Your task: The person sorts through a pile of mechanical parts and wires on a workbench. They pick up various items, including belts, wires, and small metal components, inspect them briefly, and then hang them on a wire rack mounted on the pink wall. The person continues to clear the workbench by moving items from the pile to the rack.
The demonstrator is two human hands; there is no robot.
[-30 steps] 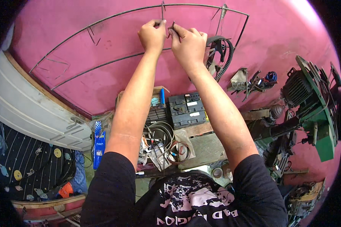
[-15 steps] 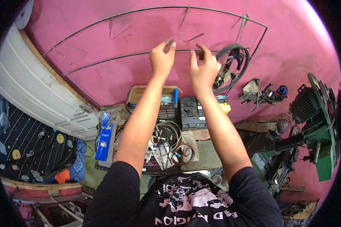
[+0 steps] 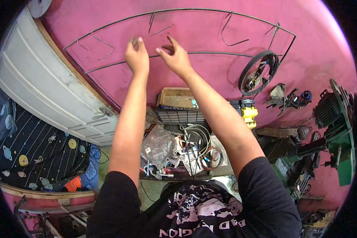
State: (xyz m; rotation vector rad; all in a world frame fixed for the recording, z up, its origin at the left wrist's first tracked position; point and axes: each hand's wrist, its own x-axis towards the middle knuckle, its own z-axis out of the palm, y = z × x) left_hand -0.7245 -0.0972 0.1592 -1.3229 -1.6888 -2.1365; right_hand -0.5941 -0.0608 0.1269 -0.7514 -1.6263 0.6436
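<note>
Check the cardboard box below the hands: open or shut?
Open. The brown cardboard box has no lid or closed flaps over it, and its inner floor shows. Whether anything lies inside, I cannot tell.

Thin dark metal wire frame (image 3: 194, 53), matt pink wall (image 3: 325, 55), black rubber belt (image 3: 248, 71)

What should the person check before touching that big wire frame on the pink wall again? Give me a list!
1. Left hand empty and ready: ok, it holds nothing, fingers loosely curled.
2. Right hand empty: ok, fingers spread, no tool in its grip.
3. Hands close to the wire frame: ok, both are up at its lower wire, though whether they touch it cannot be told.
4. Frame hanging firmly on the pink wall: cannot tell, no fastenings show clearly.
5. Bent wire pieces between the two long wires fixed in place: cannot tell.
6. Tools within reach: ok, the cluttered tray sits just below the arms.
</note>
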